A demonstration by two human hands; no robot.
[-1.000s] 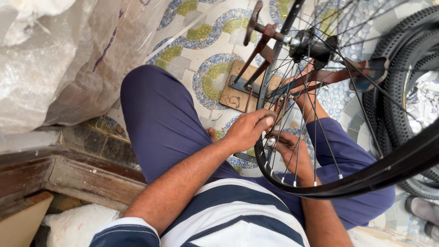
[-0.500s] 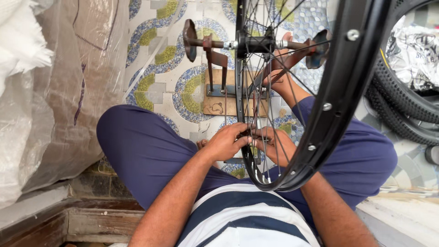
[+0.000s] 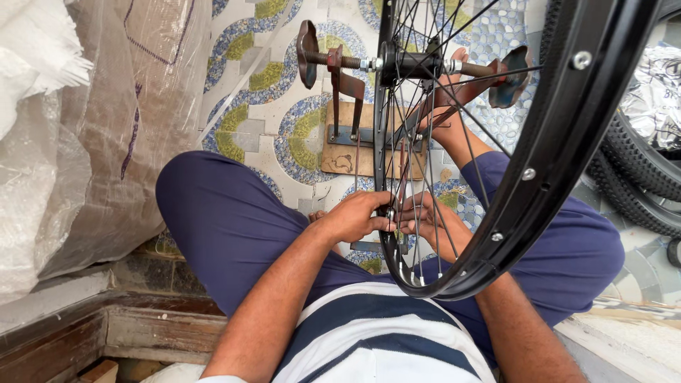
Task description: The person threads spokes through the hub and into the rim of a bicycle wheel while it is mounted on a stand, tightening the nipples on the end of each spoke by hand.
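Mosaic floor; both hands pinch wheel rim; right grip seemingly partial

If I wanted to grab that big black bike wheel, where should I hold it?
Probably the black rim, on its near, upper stretch, coming from the right. The wheel stands upright on a rusty stand, and the left hand and right hand crowd the bottom spokes, which look too thin to grab.

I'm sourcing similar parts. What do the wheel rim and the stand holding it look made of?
Wheel rim: seemingly metal, glossy black finish that catches the light. Stand: likely steel, reddish-brown and dull like rust or old paint, fixed to a worn wooden board.
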